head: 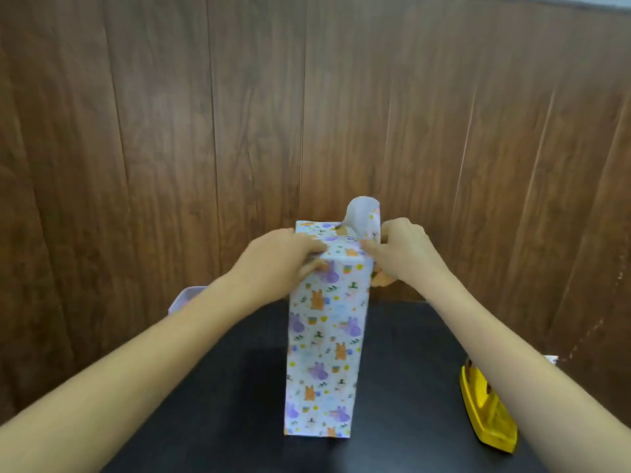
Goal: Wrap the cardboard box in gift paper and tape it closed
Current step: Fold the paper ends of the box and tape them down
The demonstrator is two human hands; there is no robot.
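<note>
**Both hands work the top of the upright wrapped box**

Two bare forearms reach in from the lower corners over a black table. Near the right edge of the table, under the right forearm, lies a yellow tape dispenser, well apart from the box. The cardboard box stands upright on its narrow end at the middle of the table, its front covered in gift paper printed with small purple and orange animals.

At its top, the left hand clamps the left corner, fingers laid over the top face and thumb against the front. The right hand pinches the gift paper at the top right edge with curled fingers. Just behind, a loose flap stands up, its white underside showing.

A pale lilac container peeks out behind the left forearm, and a wood-panel wall rises beyond.
</note>
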